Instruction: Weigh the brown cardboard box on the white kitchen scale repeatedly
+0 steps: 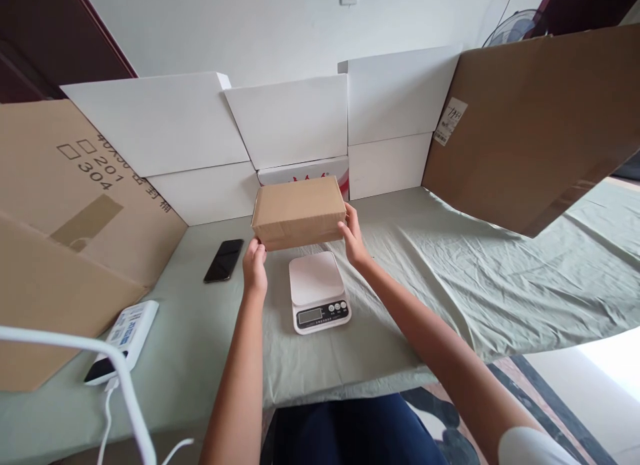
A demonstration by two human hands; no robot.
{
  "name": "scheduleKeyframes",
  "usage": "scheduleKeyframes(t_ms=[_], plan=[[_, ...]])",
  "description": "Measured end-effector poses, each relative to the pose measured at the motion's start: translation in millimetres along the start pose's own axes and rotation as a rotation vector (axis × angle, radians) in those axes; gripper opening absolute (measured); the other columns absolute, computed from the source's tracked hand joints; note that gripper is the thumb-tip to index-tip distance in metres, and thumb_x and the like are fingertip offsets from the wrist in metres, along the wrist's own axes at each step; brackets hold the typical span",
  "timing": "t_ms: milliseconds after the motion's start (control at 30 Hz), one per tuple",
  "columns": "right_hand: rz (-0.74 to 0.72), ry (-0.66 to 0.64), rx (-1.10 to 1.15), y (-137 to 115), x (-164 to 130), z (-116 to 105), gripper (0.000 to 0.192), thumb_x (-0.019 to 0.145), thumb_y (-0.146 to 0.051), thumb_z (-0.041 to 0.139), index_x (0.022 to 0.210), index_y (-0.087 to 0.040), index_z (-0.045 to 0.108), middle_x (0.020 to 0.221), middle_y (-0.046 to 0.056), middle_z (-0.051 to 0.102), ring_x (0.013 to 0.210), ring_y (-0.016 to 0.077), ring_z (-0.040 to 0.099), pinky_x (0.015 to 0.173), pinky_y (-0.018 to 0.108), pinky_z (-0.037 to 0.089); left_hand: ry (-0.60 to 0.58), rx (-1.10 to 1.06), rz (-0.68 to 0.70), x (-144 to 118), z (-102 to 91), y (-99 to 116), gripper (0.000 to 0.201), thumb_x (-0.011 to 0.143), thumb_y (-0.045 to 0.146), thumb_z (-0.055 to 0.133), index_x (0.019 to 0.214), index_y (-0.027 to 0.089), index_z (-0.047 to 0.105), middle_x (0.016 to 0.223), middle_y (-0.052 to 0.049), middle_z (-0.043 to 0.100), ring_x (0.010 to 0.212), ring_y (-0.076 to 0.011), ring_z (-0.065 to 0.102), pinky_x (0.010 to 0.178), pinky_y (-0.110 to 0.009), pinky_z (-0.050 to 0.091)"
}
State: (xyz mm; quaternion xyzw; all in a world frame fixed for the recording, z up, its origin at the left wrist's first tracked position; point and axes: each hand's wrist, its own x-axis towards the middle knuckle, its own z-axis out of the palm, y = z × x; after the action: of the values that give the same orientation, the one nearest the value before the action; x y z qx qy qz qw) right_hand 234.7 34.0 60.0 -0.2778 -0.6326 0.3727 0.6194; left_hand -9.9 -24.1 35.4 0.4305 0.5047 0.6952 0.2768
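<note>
A small brown cardboard box (300,211) is held level above the table, between my two hands. My left hand (255,265) is closed on its near left corner, and my right hand (354,237) grips the right end with the thumb on the front face. Just below and nearer to me lies a white kitchen scale (317,278), its weighing plate bare and its display (310,315) showing no digits that I can read. A black smartphone (224,261) rests on the cloth to the left of my left hand.
White boxes (295,125) line the back of the cloth-covered table (400,331). Large brown cartons flank it, one on the left (100,205) and one on the right (530,131). A white power bank (125,338) with a cable sits front left, behind a curved white tube (75,341).
</note>
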Motion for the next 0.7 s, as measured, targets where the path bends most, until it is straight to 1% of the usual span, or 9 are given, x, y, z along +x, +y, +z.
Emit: scheduleKeyframes(t_ms=[100, 200, 300, 400, 500, 533, 600, 667, 700], plan=[[0.069, 0.046, 0.003, 31, 13, 9, 0.063, 0.09, -0.065, 0.049, 0.141, -0.029, 0.04, 0.151, 0.01, 0.046, 0.14, 0.0286, 0.044, 0.119, 0.05, 0.037, 0.007, -0.075, -0.065, 16, 7.2, -24, 0.041, 0.08, 0.047, 0.062, 0.111, 0.021, 0.068, 0.121, -0.011, 0.07, 0.127, -0.0265, 0.062, 0.11, -0.04, 0.045], [0.133, 0.052, 0.013, 56, 10, 9, 0.061, 0.087, -0.062, 0.053, 0.136, -0.028, 0.039, 0.148, 0.011, 0.046, 0.139, 0.0285, 0.044, 0.119, 0.049, 0.037, 0.02, -0.097, -0.108, 17, 7.5, -45, 0.039, 0.08, 0.048, 0.063, 0.109, 0.021, 0.067, 0.122, -0.011, 0.07, 0.127, -0.0259, 0.062, 0.11, -0.041, 0.045], [0.183, 0.072, 0.031, 73, 6, 5, 0.056, 0.086, -0.057, 0.054, 0.132, -0.028, 0.04, 0.146, 0.01, 0.048, 0.139, 0.0277, 0.044, 0.119, 0.048, 0.037, 0.028, -0.114, -0.137, 15, 9.0, -55, 0.038, 0.08, 0.049, 0.064, 0.106, 0.021, 0.067, 0.123, -0.012, 0.07, 0.128, -0.0262, 0.062, 0.11, -0.041, 0.045], [0.258, 0.097, 0.103, 84, 8, 3, 0.05, 0.083, -0.053, 0.054, 0.125, -0.029, 0.043, 0.137, 0.007, 0.054, 0.133, 0.0258, 0.049, 0.114, 0.046, 0.043, 0.045, -0.092, -0.196, 17, 10.1, -56, 0.035, 0.079, 0.048, 0.065, 0.101, 0.02, 0.066, 0.119, -0.012, 0.072, 0.125, -0.0278, 0.064, 0.11, -0.044, 0.046], [0.361, 0.144, 0.184, 92, 17, -6, 0.045, 0.081, -0.051, 0.051, 0.122, -0.032, 0.046, 0.129, 0.004, 0.057, 0.125, 0.0229, 0.054, 0.102, 0.042, 0.05, 0.081, -0.041, -0.274, 21, 0.3, -50, 0.029, 0.076, 0.043, 0.065, 0.094, 0.02, 0.067, 0.115, -0.013, 0.073, 0.121, -0.0289, 0.066, 0.107, -0.046, 0.049], [0.387, 0.191, 0.196, 94, 20, -11, 0.044, 0.081, -0.051, 0.051, 0.121, -0.034, 0.047, 0.127, 0.003, 0.057, 0.123, 0.0217, 0.055, 0.099, 0.04, 0.051, 0.105, -0.029, -0.283, 23, -6.3, -46, 0.027, 0.076, 0.041, 0.064, 0.093, 0.02, 0.067, 0.115, -0.013, 0.073, 0.12, -0.029, 0.067, 0.105, -0.046, 0.05], [0.413, 0.335, 0.211, 97, 26, -27, 0.041, 0.08, -0.052, 0.05, 0.117, -0.035, 0.048, 0.12, 0.002, 0.058, 0.117, 0.0199, 0.057, 0.095, 0.038, 0.052, 0.171, -0.021, -0.274, 26, -22.1, -40, 0.028, 0.076, 0.039, 0.059, 0.093, 0.019, 0.068, 0.113, -0.015, 0.073, 0.115, -0.0287, 0.07, 0.1, -0.046, 0.053], [0.415, 0.472, 0.222, 99, 30, -46, 0.039, 0.079, -0.056, 0.047, 0.111, -0.033, 0.049, 0.111, 0.002, 0.059, 0.11, 0.0193, 0.059, 0.093, 0.038, 0.051, 0.238, -0.014, -0.26, 29, -37.2, -34, 0.031, 0.076, 0.038, 0.054, 0.095, 0.018, 0.068, 0.109, -0.015, 0.073, 0.108, -0.0282, 0.072, 0.096, -0.047, 0.055], [0.414, 0.519, 0.225, 100, 32, -55, 0.039, 0.079, -0.058, 0.045, 0.108, -0.032, 0.049, 0.108, 0.002, 0.059, 0.107, 0.0194, 0.06, 0.092, 0.038, 0.051, 0.264, -0.006, -0.255, 30, -43.0, -32, 0.032, 0.076, 0.038, 0.052, 0.095, 0.018, 0.068, 0.107, -0.015, 0.074, 0.105, -0.028, 0.073, 0.095, -0.047, 0.055]])
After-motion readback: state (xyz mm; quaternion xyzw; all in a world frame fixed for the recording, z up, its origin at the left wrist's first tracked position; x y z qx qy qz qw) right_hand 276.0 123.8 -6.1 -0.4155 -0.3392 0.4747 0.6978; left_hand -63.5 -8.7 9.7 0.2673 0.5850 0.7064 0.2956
